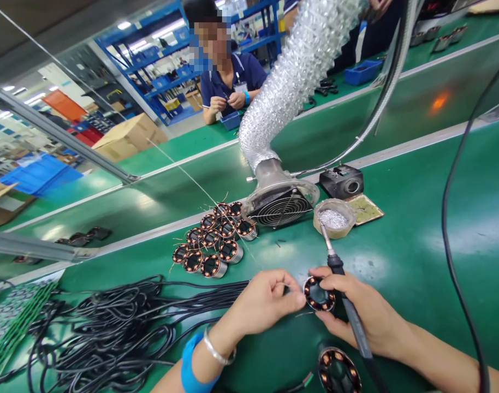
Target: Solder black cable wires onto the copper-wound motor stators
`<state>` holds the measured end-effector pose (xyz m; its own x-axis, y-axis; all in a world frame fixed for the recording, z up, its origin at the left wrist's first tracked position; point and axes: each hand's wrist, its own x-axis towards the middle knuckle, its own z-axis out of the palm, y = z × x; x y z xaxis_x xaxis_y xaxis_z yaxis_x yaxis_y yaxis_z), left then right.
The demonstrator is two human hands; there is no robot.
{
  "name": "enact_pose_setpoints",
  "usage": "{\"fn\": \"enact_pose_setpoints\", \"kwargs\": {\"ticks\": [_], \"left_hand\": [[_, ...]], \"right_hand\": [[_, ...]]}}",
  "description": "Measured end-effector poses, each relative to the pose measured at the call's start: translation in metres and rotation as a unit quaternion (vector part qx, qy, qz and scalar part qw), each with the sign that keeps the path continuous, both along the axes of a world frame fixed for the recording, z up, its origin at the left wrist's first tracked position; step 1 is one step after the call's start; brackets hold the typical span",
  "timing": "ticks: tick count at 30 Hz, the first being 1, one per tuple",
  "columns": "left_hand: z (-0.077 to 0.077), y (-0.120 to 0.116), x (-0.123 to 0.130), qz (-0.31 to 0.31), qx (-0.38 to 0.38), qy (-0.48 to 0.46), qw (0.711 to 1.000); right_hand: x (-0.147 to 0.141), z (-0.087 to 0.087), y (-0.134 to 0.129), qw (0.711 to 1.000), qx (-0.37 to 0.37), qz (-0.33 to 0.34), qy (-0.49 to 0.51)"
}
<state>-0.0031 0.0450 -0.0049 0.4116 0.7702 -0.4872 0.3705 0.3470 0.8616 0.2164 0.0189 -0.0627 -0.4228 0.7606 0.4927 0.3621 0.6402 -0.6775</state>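
A glossy green bench bears tangled black cables. Beside them are the right hand and left hand. The right's fingers grasp a slim black-handled soldering iron and a round black-and-copper stator; the left's are pinched together at its rim.

Right side of the coil ring sits hidden behind the right hand; whether the left hand pinches a fine wire there is too small to tell. Lower edge crops a second coil ring and the soldering iron; upper edge, the silver duct. Small piece between the co-worker's hands: unreadable.
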Motion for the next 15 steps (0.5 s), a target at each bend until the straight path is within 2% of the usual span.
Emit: {"fn": "enact_pose_setpoints", "kwargs": {"ticks": [1, 3, 6, 8, 11, 15], "left_hand": [[0.0, -0.004, -0.003, -0.02, 0.02, 0.037, 0.999], [0.0, -0.009, -0.007, -0.037, 0.003, 0.067, 0.997], [0.0, -0.007, -0.003, -0.01, -0.048, 0.013, 0.999], [0.002, -0.002, 0.0, -0.008, -0.052, -0.011, 0.999], [0.004, 0.004, 0.0, -0.021, -0.06, -0.01, 0.998], [0.003, 0.002, 0.0, -0.008, -0.048, -0.001, 0.999]], "right_hand": [[0.0, 0.0, 0.0, 1.0, -0.001, 0.001, 0.002], [0.0, -0.001, -0.002, 1.0, -0.009, 0.0, -0.003], [0.001, -0.003, -0.004, 1.0, -0.022, -0.003, -0.017], [0.002, -0.004, -0.004, 1.0, -0.023, -0.004, -0.021], [0.003, -0.005, -0.004, 0.999, -0.02, -0.006, -0.027], [0.005, -0.01, -0.005, 0.999, -0.006, -0.011, -0.039]]}}
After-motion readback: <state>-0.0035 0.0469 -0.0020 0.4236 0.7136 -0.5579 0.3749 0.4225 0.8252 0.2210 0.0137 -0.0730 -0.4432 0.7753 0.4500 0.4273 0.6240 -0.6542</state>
